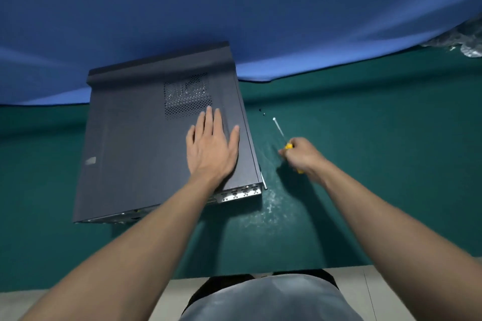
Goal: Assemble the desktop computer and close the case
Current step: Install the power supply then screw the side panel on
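Looking dim and bluish, bowing strongly at the edges; casting soft shadows just left of the right hand (302, 155), blurring slightly around it.

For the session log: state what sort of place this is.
Probably a makeshift workbench for PC assembly: a green table against a blue backdrop, a case under the left hand, a screwdriver in the right hand.
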Tool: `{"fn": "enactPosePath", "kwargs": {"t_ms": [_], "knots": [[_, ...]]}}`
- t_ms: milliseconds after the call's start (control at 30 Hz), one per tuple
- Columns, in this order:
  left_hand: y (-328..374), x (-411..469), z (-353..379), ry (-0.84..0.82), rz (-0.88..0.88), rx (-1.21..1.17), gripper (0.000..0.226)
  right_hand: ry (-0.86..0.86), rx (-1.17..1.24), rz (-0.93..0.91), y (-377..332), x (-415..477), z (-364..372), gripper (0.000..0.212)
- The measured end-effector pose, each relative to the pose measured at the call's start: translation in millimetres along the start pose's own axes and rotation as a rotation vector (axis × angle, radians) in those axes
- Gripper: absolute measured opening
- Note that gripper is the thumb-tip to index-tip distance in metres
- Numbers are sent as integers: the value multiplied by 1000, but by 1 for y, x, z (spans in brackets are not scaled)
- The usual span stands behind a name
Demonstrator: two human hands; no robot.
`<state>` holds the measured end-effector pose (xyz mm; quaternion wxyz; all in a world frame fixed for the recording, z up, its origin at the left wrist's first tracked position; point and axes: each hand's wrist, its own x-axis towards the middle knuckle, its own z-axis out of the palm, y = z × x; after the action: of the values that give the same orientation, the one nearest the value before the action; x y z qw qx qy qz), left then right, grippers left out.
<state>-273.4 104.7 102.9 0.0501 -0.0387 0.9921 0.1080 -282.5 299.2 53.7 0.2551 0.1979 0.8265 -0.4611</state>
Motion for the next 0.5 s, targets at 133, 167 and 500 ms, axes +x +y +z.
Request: {"fn": "enactPosePath", "kwargs": {"t_ms": [133,167,500], "knots": [[-2,5,13,45,-33,13,70,124,-185,-15,-14,61,-1,21],[0,4,12,63,-29,12,71,156,-191,-21,-19,72,-1,23],[0,4,15,116,-78,11,67,277,-275,47,-54,156,26,46]]}}
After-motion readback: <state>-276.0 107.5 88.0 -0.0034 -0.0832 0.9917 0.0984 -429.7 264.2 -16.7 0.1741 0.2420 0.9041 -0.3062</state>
